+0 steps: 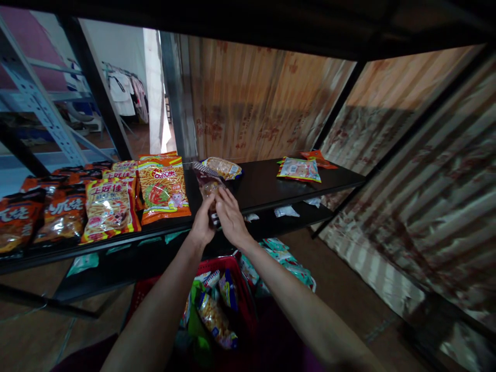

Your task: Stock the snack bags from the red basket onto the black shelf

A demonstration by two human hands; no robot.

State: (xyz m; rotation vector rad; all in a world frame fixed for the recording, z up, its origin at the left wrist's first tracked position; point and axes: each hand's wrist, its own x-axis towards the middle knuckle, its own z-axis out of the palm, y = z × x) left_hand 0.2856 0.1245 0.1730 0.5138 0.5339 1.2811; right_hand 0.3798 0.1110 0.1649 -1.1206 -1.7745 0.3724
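Both hands meet at the front edge of a black shelf (271,183). My left hand (202,223) and my right hand (229,214) are closed on a dark snack packet (208,186) that stands tilted between them. Just behind it lies a clear packet of golden snacks (223,167). To the left, orange and yellow snack bags (163,188) lie in a row, one of them a yellow-red bag (109,209).
A red basket (244,289) with several snack packets sits below my arms. Dark orange bags (62,212) fill the shelf's left end. A pale packet (299,169) and an orange one (318,157) lie at the right end. Patterned curtain (426,206) on the right.
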